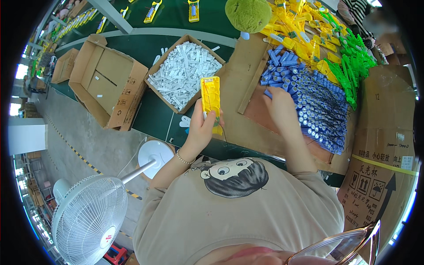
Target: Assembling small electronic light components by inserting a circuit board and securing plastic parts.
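Observation:
My left hand (204,124) grips a yellow plastic housing (211,93), held upright with its hollow side facing me. A small green board shows near its lower end, and a thin dark wire hangs below. My right hand (279,105) reaches to the near left edge of a large pile of blue cylindrical batteries (287,84). Its fingers are closed round the end of one blue battery (268,93), partly hidden by the hand. Many batteries in the pile trail thin black wires.
A carton of small white plastic pieces (184,73) stands left of the housing, with a nearly bare open carton (95,81) farther left. Yellow housings (296,26) and green ones (351,66) are heaped behind the batteries. A tall carton (382,115) stands right; a fan (90,216) lower left.

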Available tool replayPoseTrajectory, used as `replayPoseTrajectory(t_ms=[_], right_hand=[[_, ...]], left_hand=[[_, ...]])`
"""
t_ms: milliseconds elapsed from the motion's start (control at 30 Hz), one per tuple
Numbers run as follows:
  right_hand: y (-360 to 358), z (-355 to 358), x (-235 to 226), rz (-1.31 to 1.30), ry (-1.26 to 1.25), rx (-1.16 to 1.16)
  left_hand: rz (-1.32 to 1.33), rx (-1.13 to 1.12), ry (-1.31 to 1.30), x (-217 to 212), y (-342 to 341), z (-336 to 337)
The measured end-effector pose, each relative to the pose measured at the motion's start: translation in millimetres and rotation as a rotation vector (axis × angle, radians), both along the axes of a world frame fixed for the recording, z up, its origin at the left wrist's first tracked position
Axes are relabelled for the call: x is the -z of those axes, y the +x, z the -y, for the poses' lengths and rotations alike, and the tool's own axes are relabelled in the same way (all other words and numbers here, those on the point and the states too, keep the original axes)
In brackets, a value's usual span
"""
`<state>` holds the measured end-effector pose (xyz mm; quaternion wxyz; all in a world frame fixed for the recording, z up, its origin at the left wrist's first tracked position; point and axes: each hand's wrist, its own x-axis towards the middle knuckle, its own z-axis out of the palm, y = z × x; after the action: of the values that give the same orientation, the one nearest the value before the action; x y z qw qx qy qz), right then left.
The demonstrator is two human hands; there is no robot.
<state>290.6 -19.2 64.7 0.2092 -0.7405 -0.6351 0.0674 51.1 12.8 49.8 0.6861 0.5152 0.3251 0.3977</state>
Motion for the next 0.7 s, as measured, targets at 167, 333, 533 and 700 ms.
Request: replayPoseTrajectory(t_ms=[167,333,533,700], right_hand=[[17,-10,25,0.219,-0.213,0.006],[13,-16,6,-0.048,-0.076,-0.088],[-59,3,-50,-1.199,-0.074,-0.099],[-81,-5,-31,-1.033,0.048,-0.169]], left_hand=[[-0.004,0.071,-0.06,6,4,1],[0.014,0.12,-0.138,6,0,6],[-0.146,0.19,-0.039,4,2,10],[-0.206,0.181,0.056,-5,6,10]])
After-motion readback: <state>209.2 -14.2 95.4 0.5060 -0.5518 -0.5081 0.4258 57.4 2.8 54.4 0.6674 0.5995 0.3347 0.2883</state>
